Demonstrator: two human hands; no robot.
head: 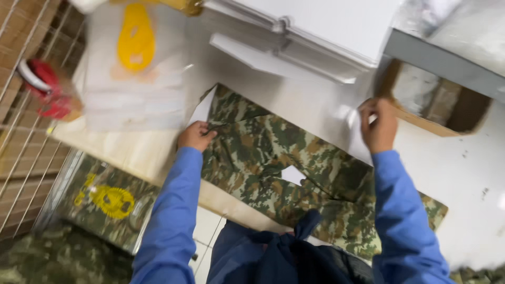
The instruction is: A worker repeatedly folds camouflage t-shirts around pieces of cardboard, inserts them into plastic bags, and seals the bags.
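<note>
Head view: camouflage garment (273, 163) folded flat on tabletop (452, 168), left hand (195, 135) pinching its edge, right hand (379, 125) closed on clear plastic wrap (353, 131); bagging not yet done.

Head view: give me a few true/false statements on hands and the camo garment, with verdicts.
1. The left hand rests on the edge of the camouflage garment. True.
2. The right hand lies flat on the middle of the garment. False: it is raised at the garment's far right edge, pinching a clear plastic sheet.
3. Both sleeves are red. False: the sleeves are blue.
4. A white bag with a yellow oval mark lies beyond the left hand. True.
5. The garment hangs from a rack. False: it lies spread on the table.
</note>
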